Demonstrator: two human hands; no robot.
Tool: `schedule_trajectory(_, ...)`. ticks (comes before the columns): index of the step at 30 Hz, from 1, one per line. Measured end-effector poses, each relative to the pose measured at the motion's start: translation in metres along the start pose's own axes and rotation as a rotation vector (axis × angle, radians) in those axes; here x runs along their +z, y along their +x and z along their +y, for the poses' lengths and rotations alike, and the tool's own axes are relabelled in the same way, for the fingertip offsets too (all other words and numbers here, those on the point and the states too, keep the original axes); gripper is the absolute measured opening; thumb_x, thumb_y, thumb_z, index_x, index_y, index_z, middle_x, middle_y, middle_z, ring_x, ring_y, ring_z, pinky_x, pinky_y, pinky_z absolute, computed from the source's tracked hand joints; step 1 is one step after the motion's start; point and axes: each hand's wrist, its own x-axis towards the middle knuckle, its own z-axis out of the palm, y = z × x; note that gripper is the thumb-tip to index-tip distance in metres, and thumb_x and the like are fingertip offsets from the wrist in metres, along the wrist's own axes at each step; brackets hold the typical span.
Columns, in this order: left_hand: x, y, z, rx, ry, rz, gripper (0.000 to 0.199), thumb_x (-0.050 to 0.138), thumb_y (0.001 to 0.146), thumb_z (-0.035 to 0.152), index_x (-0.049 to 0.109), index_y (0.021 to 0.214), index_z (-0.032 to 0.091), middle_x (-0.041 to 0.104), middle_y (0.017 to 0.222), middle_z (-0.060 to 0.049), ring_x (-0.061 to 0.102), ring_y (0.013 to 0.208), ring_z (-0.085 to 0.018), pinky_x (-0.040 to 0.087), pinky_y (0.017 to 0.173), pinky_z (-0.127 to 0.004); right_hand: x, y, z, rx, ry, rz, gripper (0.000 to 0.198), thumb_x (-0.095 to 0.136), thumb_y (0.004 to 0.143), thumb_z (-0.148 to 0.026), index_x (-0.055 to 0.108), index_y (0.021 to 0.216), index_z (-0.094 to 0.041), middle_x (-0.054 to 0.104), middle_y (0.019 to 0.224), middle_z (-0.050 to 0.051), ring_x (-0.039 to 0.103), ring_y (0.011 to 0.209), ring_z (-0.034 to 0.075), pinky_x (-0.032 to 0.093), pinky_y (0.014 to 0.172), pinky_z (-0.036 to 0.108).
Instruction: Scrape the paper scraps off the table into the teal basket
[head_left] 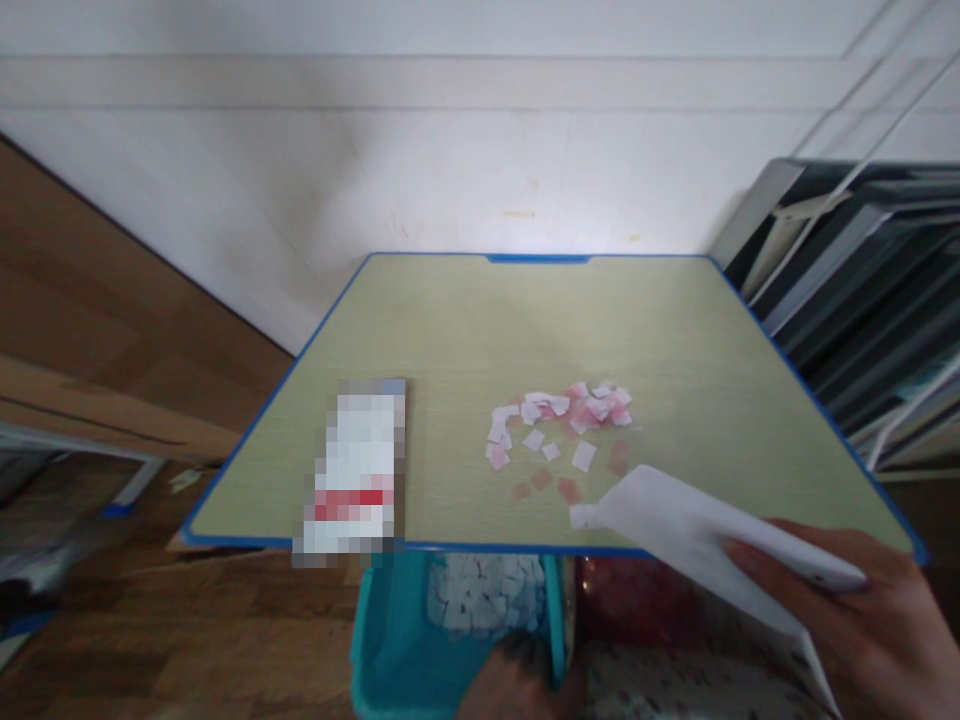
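My right hand (862, 610) is wrapped around a white flat scoop-like tool (690, 520) with a rounded handle. Its broad tip lies over the near right part of a small pale green table (450, 330) with a blue edge. By the tip are small white paper pieces (585, 456) and pink paper pieces (568, 490), with a loose heap of them a little farther back. Low in the view, my left hand (517, 685) is at the turquoise bin (382, 650), near its right rim. Its fingers are dark and blurred, so their grip is unclear.
Many white paper squares (487, 595) lie in the bin. A pixelated white and red item (356, 460) rests on the table's left side. Beside the bin is a red shiny thing (637, 600). Dark panels (885, 250) lean at right; a white wall (465, 160) stands behind.
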Motion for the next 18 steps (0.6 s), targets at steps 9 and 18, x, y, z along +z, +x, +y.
schedule_trajectory(9, 0.003, -0.002, 0.001, 0.003, -0.012, -0.073, 0.034, 0.077, 0.069, 0.03, 0.054, 0.093, 0.022, 0.059, 0.06, 0.004, 0.055, 0.048, -0.018, 0.039, 0.045, -0.028, 0.028, -0.003, -0.012, 0.044, 0.125, -0.091, 0.029, 0.057, 0.08, -0.036, 0.069, 0.059, -0.02, 0.064, 0.052, 0.0, 0.055, 0.042, 0.013, 0.041, 0.04, 0.021)
schedule_trajectory(18, 0.017, -0.006, 0.003, 0.009, -0.079, -0.124, 0.031, 0.064, 0.078, 0.019, 0.051, 0.107, 0.021, 0.061, 0.063, 0.001, 0.057, 0.051, -0.02, 0.042, 0.045, -0.027, 0.066, 0.017, -0.049, -0.14, 0.219, -0.285, 0.032, 0.05, 0.083, -0.031, 0.066, 0.058, -0.02, 0.061, 0.047, -0.003, 0.052, 0.04, 0.01, 0.043, 0.044, 0.018)
